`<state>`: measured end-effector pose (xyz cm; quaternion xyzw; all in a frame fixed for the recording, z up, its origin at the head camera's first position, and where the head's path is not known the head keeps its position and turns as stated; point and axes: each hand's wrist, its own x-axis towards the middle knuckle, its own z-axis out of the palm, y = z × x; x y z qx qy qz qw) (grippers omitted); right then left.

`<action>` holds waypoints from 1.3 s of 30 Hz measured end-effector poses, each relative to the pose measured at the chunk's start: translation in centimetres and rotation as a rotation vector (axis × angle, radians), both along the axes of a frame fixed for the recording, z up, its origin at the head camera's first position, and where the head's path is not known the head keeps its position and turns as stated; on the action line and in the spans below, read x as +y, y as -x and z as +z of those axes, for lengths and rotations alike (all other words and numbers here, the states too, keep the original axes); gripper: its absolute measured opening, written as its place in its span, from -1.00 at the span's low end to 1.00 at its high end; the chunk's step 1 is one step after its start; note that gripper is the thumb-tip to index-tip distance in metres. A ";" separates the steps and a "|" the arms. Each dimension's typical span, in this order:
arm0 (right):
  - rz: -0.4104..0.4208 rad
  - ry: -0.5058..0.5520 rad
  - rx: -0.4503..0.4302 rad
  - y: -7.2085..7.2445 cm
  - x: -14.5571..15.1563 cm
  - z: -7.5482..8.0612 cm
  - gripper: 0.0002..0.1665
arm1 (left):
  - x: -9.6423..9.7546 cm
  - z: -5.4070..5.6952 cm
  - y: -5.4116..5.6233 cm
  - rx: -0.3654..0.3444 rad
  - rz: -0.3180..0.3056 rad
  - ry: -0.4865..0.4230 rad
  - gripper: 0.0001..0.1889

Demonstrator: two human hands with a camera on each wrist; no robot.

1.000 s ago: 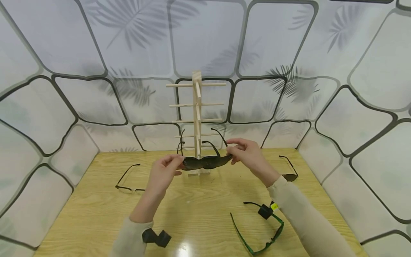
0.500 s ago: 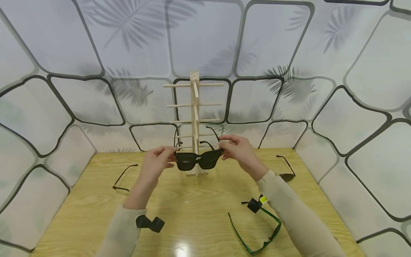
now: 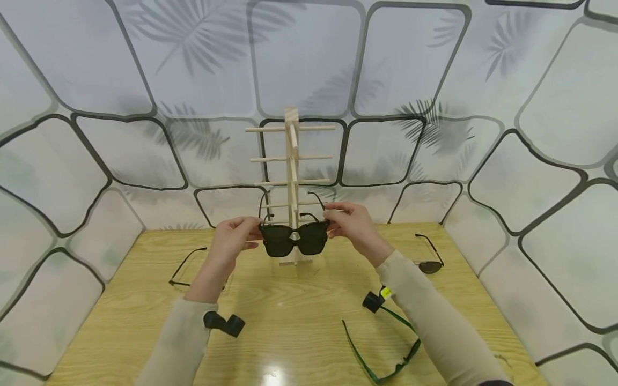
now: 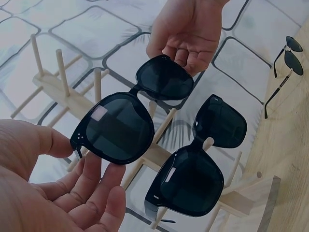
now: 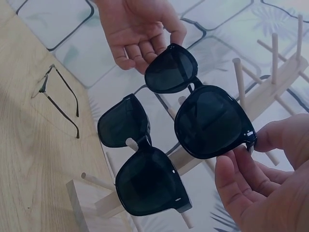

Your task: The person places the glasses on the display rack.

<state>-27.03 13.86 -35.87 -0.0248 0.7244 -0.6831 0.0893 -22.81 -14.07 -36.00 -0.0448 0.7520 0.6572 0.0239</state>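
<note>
- The worktop [image 3: 289, 316] carries everything, with the stand near its back edge, facing the person.
- The wooden stand [image 3: 293, 166] has side pegs and forward pegs, an arrangement that seems meant to carry arms and nose bridges.
- The left hand [image 3: 234, 236] and right hand [image 3: 354, 228] each pinch one outer corner of the same sunglasses, likely to keep them level and leave the lenses untouched.
- Those held sunglasses [image 4: 120, 128] are in front of the stand, unfolded arms pointing back past either side; whether they touch a peg, I cannot tell.
- The lower sunglasses [image 4: 186, 183] sit on the stand, a forward peg in the nose gap, apparently for support; just below the held pair, they leave little room.
- Green-framed glasses [image 3: 398, 368] lie nearest the person, partly behind the right sleeve [image 3: 429, 316].
- Thin-rimmed glasses [image 3: 181, 284] lie at left, partly covered by the left forearm.
- Dark-lensed glasses [image 3: 429, 267] lie at right, partly behind the same right sleeve.
</note>
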 end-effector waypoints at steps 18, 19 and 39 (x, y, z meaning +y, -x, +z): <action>-0.016 0.046 -0.032 0.9 -0.4 -0.4 -0.52 | -0.2 0.2 1.5 -0.049 0.009 -0.027 -0.62; -0.016 0.047 -0.032 0.9 -0.4 -0.4 -0.52 | -0.2 0.2 1.6 -0.051 0.009 -0.028 -0.62; -0.014 0.038 -0.030 1.3 -0.2 -1.1 -0.53 | 0.0 -0.8 2.1 -0.058 -0.006 -0.021 -0.62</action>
